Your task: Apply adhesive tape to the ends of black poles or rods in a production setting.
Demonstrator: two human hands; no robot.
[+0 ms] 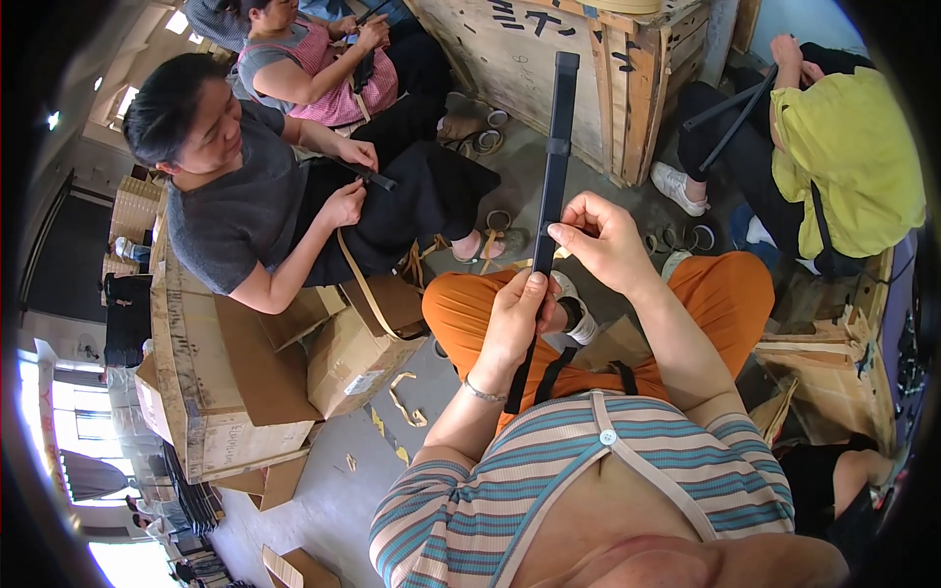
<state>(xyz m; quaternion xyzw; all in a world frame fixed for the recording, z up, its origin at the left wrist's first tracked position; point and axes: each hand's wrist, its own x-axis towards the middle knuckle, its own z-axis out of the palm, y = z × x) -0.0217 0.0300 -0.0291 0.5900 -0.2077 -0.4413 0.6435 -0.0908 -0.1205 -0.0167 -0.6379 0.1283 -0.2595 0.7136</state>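
A long, straight black bar (561, 108) stands nearly upright before me, with a raised band across it above my hands. My left hand (512, 312) is wrapped round its lower part, thumb lying along the front. Higher up, my right hand (606, 240) pinches the bar at its right edge, the thumb tip on its face and the other fingers curled. A small pale strip shows just under my right fingers; what it is I cannot make out. The bar's lower end runs down behind my left wrist toward my lap.
At the left, a co-worker (235, 211) holds a short black piece beside open cardboard boxes (358, 358). Another person (314, 73) sits farther back. A person in yellow-green (848, 167) holds black bars at the right. Wooden crates (529, 73) stand ahead; tape rolls (487, 142) lie on the floor.
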